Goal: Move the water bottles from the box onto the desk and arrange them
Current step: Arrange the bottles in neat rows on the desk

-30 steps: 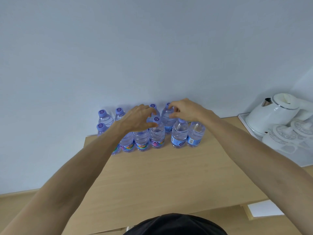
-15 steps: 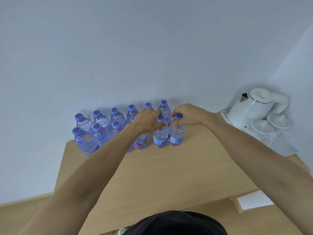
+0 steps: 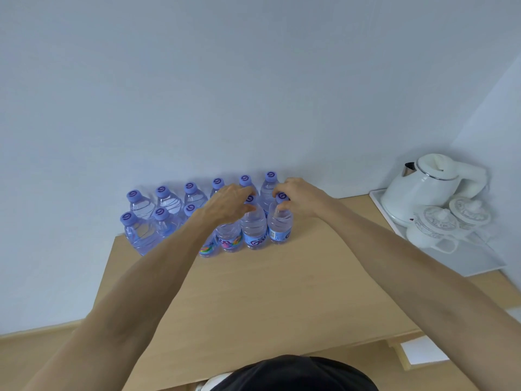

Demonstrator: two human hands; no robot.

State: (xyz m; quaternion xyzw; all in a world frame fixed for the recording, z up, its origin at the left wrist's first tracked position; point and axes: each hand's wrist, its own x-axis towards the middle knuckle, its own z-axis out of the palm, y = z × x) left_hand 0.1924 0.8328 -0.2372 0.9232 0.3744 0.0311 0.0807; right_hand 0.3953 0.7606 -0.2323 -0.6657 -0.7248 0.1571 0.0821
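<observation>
Several small water bottles with purple caps stand in two rows at the far edge of the wooden desk (image 3: pixel 267 292), against the wall. My right hand (image 3: pixel 298 197) pinches the neck of the rightmost front bottle (image 3: pixel 280 221). My left hand (image 3: pixel 229 204) grips the top of the bottle beside it (image 3: pixel 253 227), fingers curled over its neck. The back row (image 3: pixel 194 193) runs behind my hands, partly hidden. The box is not in view.
A white electric kettle (image 3: pixel 423 184) and two white lidded cups (image 3: pixel 434 227) sit on a white tray (image 3: pixel 479 261) at the desk's right end. The wall stands directly behind the bottles. A sheet of white paper (image 3: pixel 423 351) lies below the desk's right front.
The view has swung, so the bottles now sit further left and lower. Both hands have stayed on the two rightmost front bottles, nudging them into line with the row.
</observation>
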